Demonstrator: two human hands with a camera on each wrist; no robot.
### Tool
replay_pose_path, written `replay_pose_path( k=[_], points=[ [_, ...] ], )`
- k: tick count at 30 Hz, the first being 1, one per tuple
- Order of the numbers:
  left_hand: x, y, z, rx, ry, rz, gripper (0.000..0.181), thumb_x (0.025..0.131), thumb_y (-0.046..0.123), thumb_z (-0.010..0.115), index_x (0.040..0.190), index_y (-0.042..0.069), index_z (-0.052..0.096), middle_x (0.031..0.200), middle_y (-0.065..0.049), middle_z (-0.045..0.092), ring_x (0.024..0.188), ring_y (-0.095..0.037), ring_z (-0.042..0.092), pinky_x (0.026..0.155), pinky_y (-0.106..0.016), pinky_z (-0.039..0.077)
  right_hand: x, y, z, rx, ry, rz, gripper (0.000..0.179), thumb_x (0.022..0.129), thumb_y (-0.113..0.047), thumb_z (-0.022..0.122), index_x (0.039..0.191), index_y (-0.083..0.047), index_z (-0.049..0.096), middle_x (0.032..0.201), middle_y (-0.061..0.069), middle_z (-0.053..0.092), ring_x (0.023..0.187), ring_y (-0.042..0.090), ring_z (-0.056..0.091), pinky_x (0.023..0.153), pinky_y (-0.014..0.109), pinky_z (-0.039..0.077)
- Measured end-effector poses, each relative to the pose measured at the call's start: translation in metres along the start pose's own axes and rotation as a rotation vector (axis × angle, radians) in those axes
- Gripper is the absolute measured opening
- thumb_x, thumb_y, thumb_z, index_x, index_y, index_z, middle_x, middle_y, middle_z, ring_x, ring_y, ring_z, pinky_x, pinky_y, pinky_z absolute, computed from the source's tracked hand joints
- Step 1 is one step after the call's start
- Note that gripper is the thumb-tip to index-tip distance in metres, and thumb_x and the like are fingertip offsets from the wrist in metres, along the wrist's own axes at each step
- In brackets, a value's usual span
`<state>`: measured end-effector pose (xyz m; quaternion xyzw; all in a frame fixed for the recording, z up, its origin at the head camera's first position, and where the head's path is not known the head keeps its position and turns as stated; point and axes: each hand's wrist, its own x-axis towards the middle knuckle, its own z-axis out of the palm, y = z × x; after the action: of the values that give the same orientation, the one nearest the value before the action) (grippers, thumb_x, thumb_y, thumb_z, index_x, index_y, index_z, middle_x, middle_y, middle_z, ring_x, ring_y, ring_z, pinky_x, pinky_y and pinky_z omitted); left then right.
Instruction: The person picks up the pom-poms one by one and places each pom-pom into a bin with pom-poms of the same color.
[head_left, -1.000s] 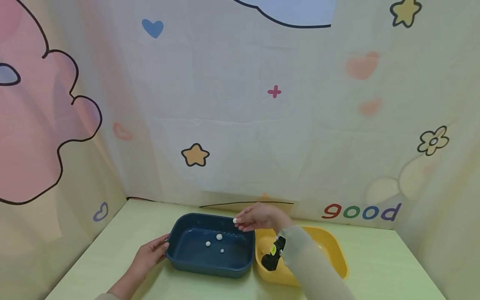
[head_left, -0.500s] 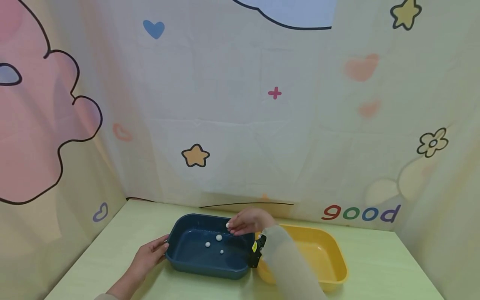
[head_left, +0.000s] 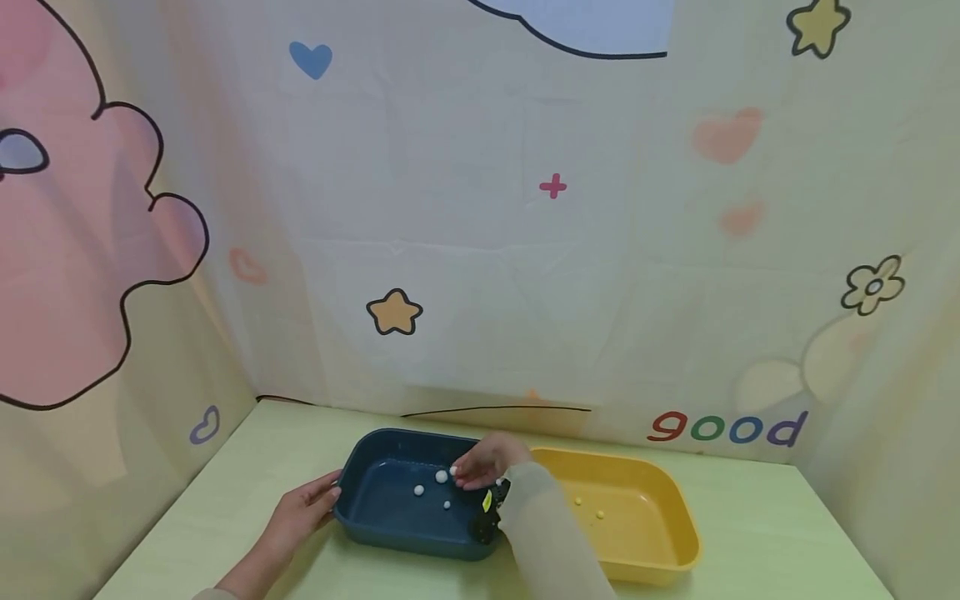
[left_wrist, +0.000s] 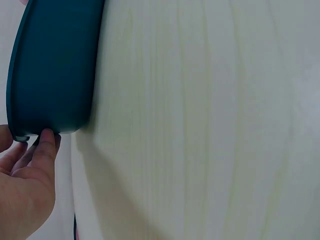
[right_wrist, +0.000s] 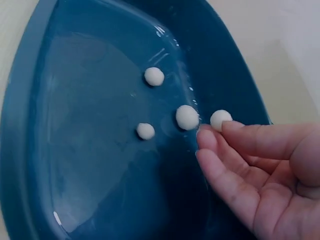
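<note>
My left hand (head_left: 303, 504) holds the left end of a dark blue plastic basin (head_left: 412, 540), thumb at the rim and fingers against the end wall. In the left wrist view that hand (left_wrist: 30, 185) grips the basin's edge from outside. Inside the basin, my right hand (head_left: 487, 461) pinches a small white ball (right_wrist: 220, 120) between thumb and fingers, low over the floor. Three more white balls lie loose there: a larger one (right_wrist: 187, 117) right by the fingertips, a middling one (right_wrist: 154, 76) and the smallest (right_wrist: 145, 131).
To the right stands a yellow basin (head_left: 678, 500), partly behind the right sleeve (head_left: 551, 529), with small pale bits (head_left: 600, 515) on its floor. Both basins rest on a pale green table (head_left: 765, 533). A printed cloth (head_left: 480, 333) hangs behind.
My right hand has moved left and down into the blue basin, carrying the white ball from above the basin's far right rim. The left hand has stayed at the basin's left end.
</note>
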<state>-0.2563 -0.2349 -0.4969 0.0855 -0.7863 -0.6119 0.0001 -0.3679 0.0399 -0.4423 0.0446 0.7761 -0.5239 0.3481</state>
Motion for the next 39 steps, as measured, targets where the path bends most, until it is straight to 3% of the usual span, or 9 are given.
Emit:
replay_pose_path(
  k=[6, 11, 19, 23, 26, 28, 31, 35, 39],
  points=[
    [0.0, 0.002, 0.001, 0.017, -0.016, 0.017, 0.043, 0.108, 0.007, 0.049, 0.147, -0.011, 0.046, 0.145, -0.032, 0.054, 0.124, -0.034, 0.067, 0.093, -0.034, 0.065, 0.002, 0.0, 0.005, -0.003, -0.011, 0.094, 0.015, 0.101, 0.004, 0.056, 0.093, 0.002, 0.069, 0.074, 0.006, 0.063, 0.067, 0.012, 0.06, 0.057, 0.014, 0.057],
    [0.0, 0.003, 0.002, 0.027, -0.007, 0.009, 0.043, 0.107, 0.007, 0.05, 0.147, -0.01, 0.047, 0.145, -0.032, 0.054, 0.123, -0.035, 0.067, 0.093, -0.035, 0.065, 0.006, 0.004, 0.007, -0.086, -0.024, 0.116, 0.019, 0.101, 0.002, 0.057, 0.085, -0.001, 0.067, 0.071, 0.005, 0.063, 0.065, 0.011, 0.06, 0.057, 0.013, 0.056],
    [0.0, 0.003, 0.004, 0.001, -0.007, 0.01, 0.043, 0.107, 0.006, 0.05, 0.146, -0.011, 0.047, 0.143, -0.032, 0.056, 0.12, -0.031, 0.07, 0.091, -0.033, 0.065, 0.004, 0.007, 0.008, -0.157, 0.027, 0.059, 0.018, 0.099, 0.001, 0.062, 0.109, 0.01, 0.073, 0.075, 0.007, 0.068, 0.066, 0.012, 0.061, 0.074, 0.019, 0.063],
    [0.001, 0.001, 0.004, -0.003, -0.006, 0.007, 0.043, 0.107, 0.006, 0.05, 0.146, -0.011, 0.047, 0.143, -0.032, 0.056, 0.118, -0.029, 0.07, 0.091, -0.033, 0.065, 0.002, 0.007, 0.008, -0.155, 0.041, 0.059, 0.019, 0.099, -0.001, 0.062, 0.109, 0.01, 0.074, 0.098, 0.019, 0.078, 0.068, 0.012, 0.065, 0.083, 0.024, 0.065],
    [0.001, -0.001, 0.004, -0.002, -0.001, 0.003, 0.043, 0.107, 0.005, 0.05, 0.146, -0.011, 0.047, 0.144, -0.033, 0.055, 0.118, -0.029, 0.07, 0.091, -0.034, 0.065, 0.002, 0.006, 0.008, -0.137, 0.025, 0.069, 0.021, 0.101, -0.001, 0.06, 0.113, 0.01, 0.072, 0.12, 0.025, 0.074, 0.074, 0.014, 0.069, 0.091, 0.027, 0.064],
    [0.001, -0.001, 0.004, -0.002, 0.001, 0.0, 0.043, 0.107, 0.005, 0.051, 0.146, -0.011, 0.047, 0.144, -0.033, 0.055, 0.118, -0.029, 0.07, 0.091, -0.034, 0.065, 0.003, 0.004, 0.008, -0.111, 0.015, 0.075, 0.022, 0.101, -0.002, 0.059, 0.115, 0.01, 0.072, 0.125, 0.026, 0.072, 0.077, 0.015, 0.07, 0.095, 0.028, 0.063],
    [0.001, -0.001, 0.003, -0.008, -0.001, 0.004, 0.043, 0.107, 0.005, 0.05, 0.146, -0.012, 0.047, 0.144, -0.033, 0.055, 0.117, -0.028, 0.071, 0.091, -0.034, 0.065, 0.002, 0.002, 0.008, -0.062, 0.018, 0.068, 0.022, 0.101, -0.001, 0.059, 0.116, 0.011, 0.071, 0.113, 0.025, 0.076, 0.075, 0.016, 0.07, 0.09, 0.027, 0.065],
    [0.0, -0.001, 0.002, -0.004, 0.004, 0.007, 0.042, 0.107, 0.004, 0.049, 0.146, -0.013, 0.047, 0.143, -0.034, 0.055, 0.116, -0.029, 0.071, 0.09, -0.033, 0.065, -0.001, -0.001, 0.008, 0.005, 0.033, 0.051, 0.021, 0.101, 0.0, 0.059, 0.115, 0.011, 0.071, 0.087, 0.013, 0.072, 0.069, 0.015, 0.066, 0.075, 0.022, 0.065],
    [0.0, -0.001, 0.001, 0.003, 0.003, 0.015, 0.043, 0.107, 0.004, 0.049, 0.146, -0.013, 0.046, 0.143, -0.034, 0.055, 0.118, -0.032, 0.07, 0.09, -0.033, 0.065, -0.007, -0.005, 0.008, -0.004, 0.05, 0.006, 0.022, 0.1, -0.002, 0.062, 0.115, 0.011, 0.07, 0.088, 0.013, 0.072, 0.071, 0.016, 0.067, 0.083, 0.026, 0.066]
  ],
)
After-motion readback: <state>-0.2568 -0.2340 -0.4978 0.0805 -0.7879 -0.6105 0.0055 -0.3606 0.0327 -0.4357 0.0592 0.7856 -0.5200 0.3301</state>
